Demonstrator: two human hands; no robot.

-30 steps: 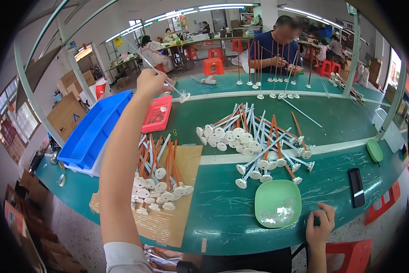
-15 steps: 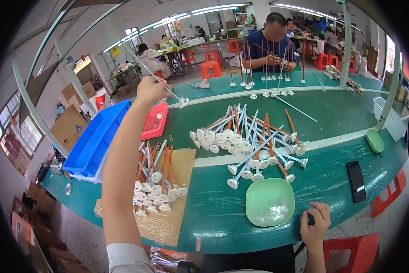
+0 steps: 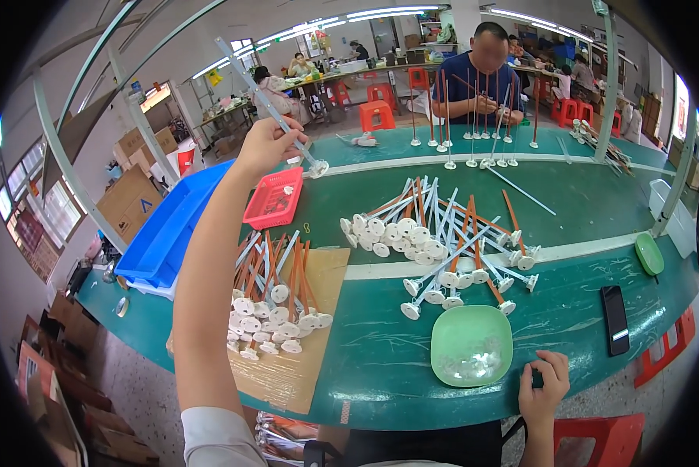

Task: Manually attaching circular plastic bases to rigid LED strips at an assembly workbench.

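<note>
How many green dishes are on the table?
2: a pale green dish at the near edge, beside the right hand, and a smaller darker green dish far right. None seems hidden.

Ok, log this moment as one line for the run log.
left hand: raised, holds clear stick with white disc base | right hand: on table edge by green dish | stick pile: mid-table

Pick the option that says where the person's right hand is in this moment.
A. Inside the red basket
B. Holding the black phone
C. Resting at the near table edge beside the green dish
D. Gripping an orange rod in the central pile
C: the right hand rests on the near table edge just right of the green dish, apart from the phone.
</note>
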